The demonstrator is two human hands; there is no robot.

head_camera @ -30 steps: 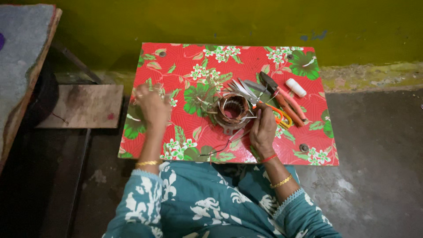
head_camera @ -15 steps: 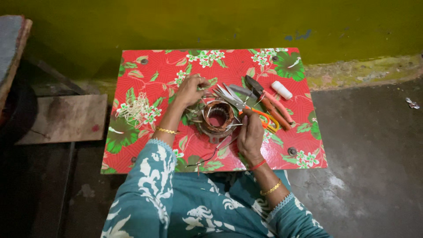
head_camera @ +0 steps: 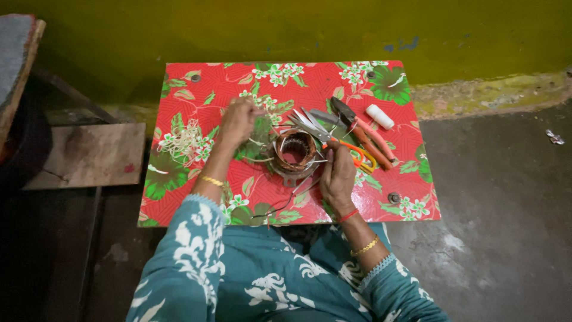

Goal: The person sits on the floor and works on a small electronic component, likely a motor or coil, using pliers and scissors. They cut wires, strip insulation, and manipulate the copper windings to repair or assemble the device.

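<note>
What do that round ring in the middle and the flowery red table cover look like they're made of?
The ring looks like metal wound with copper wire: reddish-brown windings with a dull sheen line its inside, and pale slips stick out around it. The right hand touches its edge; the left hand is just beside it. The table cover looks like glossy plastic or oilcloth, smooth and faintly shiny, though the material is uncertain.
</note>
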